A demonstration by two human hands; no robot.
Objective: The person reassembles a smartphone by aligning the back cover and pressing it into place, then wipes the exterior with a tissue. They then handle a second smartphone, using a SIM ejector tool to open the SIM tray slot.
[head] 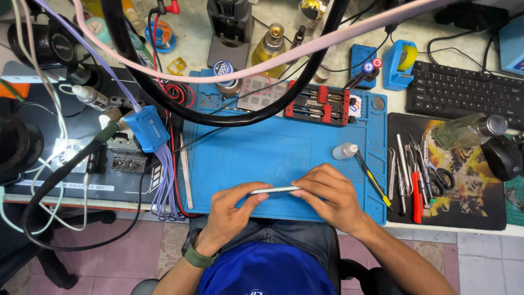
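A thin silver phone (274,190) is held edge-on between both hands, just above the near edge of the blue work mat (273,153). My left hand (232,210) pinches its left end with thumb and fingers. My right hand (330,196) covers its right end, fingers curled over the top. A green watch strap is on my left wrist.
A red clamp jig (322,104) sits at the mat's far edge. A small clear bottle (345,151) and a yellow-handled tool (374,183) lie on the mat's right side. Tweezers, scissors and drivers (415,175) lie on a dark pad right. Keyboard (464,90) far right; cables (164,186) left.
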